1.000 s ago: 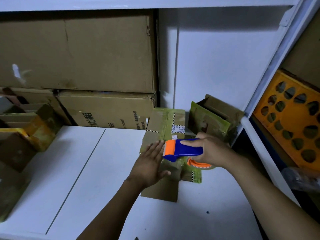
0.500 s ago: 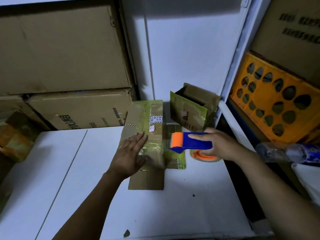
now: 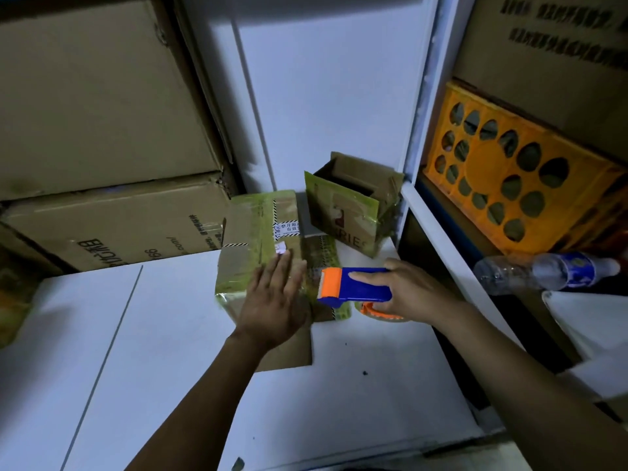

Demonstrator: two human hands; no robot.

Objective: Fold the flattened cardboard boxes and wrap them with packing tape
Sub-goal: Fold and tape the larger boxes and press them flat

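Pressing with straight fingers, the left hand has slid up the folded cardboard box on the desk. The right hand, gripping the tape dispenser, has drawn back to the box's right edge, so a strip is probably laid.

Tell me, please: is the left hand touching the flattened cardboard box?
Touching. The head view shows the left hand lying flat with straight fingers on top of the flattened cardboard box; no gap shows between them.
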